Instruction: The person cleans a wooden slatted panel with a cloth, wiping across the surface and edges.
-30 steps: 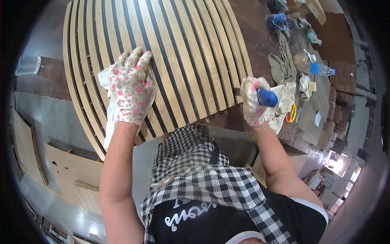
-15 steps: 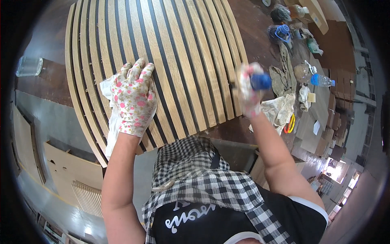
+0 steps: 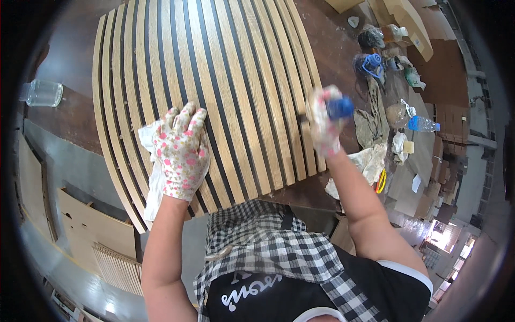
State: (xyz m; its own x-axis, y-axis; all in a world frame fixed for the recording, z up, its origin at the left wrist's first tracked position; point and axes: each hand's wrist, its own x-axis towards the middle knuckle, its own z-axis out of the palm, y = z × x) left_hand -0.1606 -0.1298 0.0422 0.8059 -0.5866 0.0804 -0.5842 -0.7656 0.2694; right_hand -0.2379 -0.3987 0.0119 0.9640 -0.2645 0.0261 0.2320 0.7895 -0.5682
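Note:
A wood-slat panel (image 3: 232, 102) with dark gaps between its pale strips lies on the dark brown table. My left hand (image 3: 182, 155), in a white glove with pink flowers, rests flat on its near left part, fingers stretched out. Under and beside that palm is a white cloth (image 3: 155, 185), partly hidden. At the panel's right edge my right hand (image 3: 324, 121), in a matching glove, is closed round a blue-handled tool (image 3: 340, 108). A short dark part of it points left over the slats. Motion blur hides what kind of tool it is.
Right of the panel lie crumpled rags (image 3: 370, 161), a yellow-and-orange ring-shaped thing (image 3: 381, 181), a water bottle (image 3: 422, 124) and a blue-topped jug (image 3: 371, 63). A clear glass jar (image 3: 45, 93) stands at the far left. Boards (image 3: 94, 214) lean below the table on the left.
The whole view has shifted, so panel and table sit lower in it. Relative to the panel, my right hand with the tool has moved slightly farther away; my left hand stays on the slats.

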